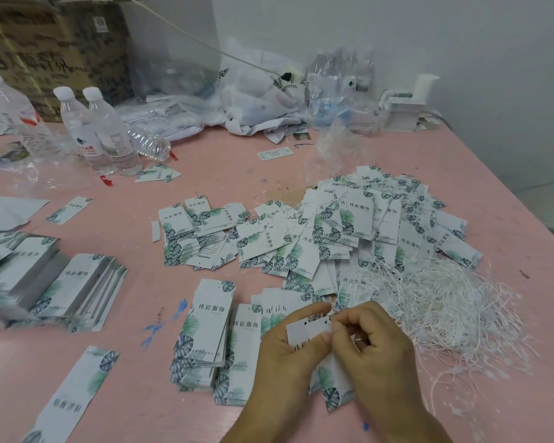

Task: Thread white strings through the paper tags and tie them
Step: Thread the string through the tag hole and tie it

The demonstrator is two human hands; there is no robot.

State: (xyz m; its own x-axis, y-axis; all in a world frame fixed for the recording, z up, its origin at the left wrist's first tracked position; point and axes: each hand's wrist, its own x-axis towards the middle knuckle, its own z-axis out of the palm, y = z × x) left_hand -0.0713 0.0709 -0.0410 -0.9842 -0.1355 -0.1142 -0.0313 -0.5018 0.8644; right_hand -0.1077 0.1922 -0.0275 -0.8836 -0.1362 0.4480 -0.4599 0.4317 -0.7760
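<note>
Hands [333, 350] covering held tag [307, 330], string there indiscernible

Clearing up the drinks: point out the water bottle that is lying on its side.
The capless clear bottle lying just right of the two upright white-capped bottles; every other bottle stands.

From my feed I see a pink table [237, 174] filling most of the view. Behind it stands a plain white wall [429, 43]. At the table's back left corner sits a brown cardboard box [45, 43]. Light is even, soft.
</note>
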